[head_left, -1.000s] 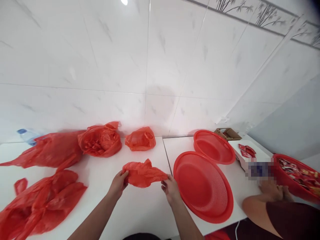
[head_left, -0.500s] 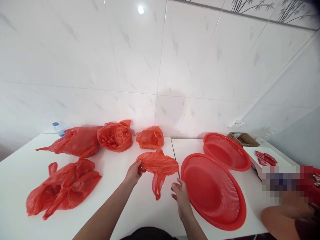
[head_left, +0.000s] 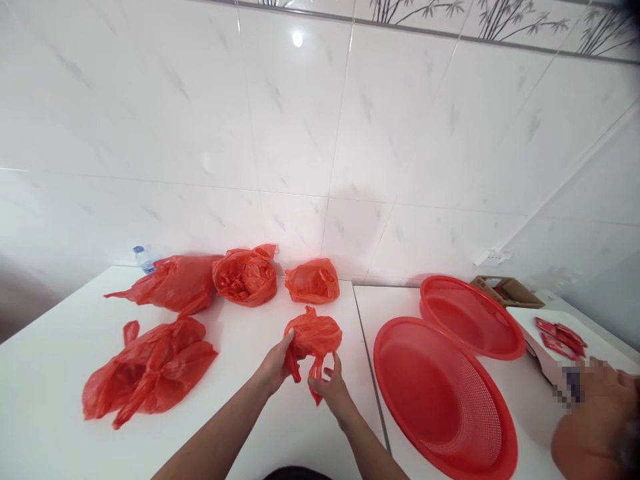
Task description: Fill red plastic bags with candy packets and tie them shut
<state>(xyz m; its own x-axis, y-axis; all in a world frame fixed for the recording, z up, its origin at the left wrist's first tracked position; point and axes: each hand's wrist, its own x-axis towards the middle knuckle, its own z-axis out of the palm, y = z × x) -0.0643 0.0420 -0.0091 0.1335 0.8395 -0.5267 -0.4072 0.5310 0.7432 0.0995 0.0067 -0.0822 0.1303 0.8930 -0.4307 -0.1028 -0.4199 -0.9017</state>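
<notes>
A crumpled red plastic bag (head_left: 315,333) is bunched up above the white table, its handles hanging down. My left hand (head_left: 277,365) is closed on the bag's left side, thumb on top. On the other side my right hand (head_left: 334,393) pinches a dangling handle between thumb and fingers. Just behind stands a smaller red bag (head_left: 313,281), rolled open at the mouth. Left of it sits an open red bag (head_left: 245,277) stuffed with more red plastic. A large red bag (head_left: 150,373) with long handles lies to the left of my hands.
Two red plastic baskets (head_left: 430,393) stand to the right, the rear one partly behind the front one. Another full red bag (head_left: 183,283) and a plastic bottle (head_left: 144,259) are by the wall. A cardboard box (head_left: 510,291), red packets (head_left: 560,338) and a co-worker's arm (head_left: 590,427) are at far right.
My right hand has moved in from beside the bag and taken hold of its handle. The bag has gone from stretched out to a tighter bunch. The view has shifted slightly.
</notes>
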